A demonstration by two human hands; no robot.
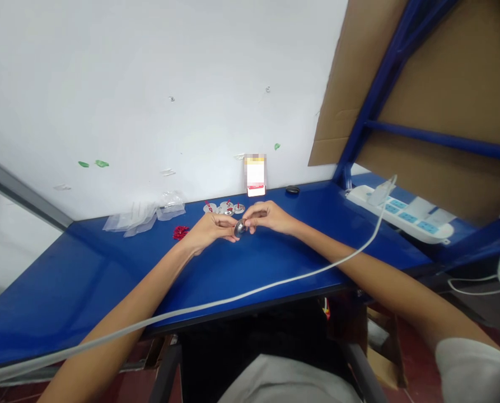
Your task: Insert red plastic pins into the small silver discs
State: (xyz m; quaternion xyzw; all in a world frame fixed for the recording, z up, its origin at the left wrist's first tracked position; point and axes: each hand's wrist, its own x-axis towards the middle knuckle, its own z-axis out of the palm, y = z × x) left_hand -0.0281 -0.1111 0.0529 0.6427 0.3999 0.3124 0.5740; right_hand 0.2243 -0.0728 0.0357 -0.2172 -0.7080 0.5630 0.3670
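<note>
Between my two hands, above the blue table, is a small shiny domed metal disc that looks like a finger cymbal [240, 228]. My left hand [213, 229] grips its left edge between thumb and fingers. From the other side, my right hand [269, 217] pinches it with fingertips closed; any cord in those fingers is too small to make out. Just behind my hands lie several silver discs [228, 208] with red cords on them. A small pile of red cords [181, 232] rests left of my left hand.
Clear plastic bags [143, 216] lie at the back left. A small card box [256, 176] stands against the wall, with a black oval object [292, 190] to its right. A white cable [270, 285] crosses in front of my forearms toward a power strip [401, 214].
</note>
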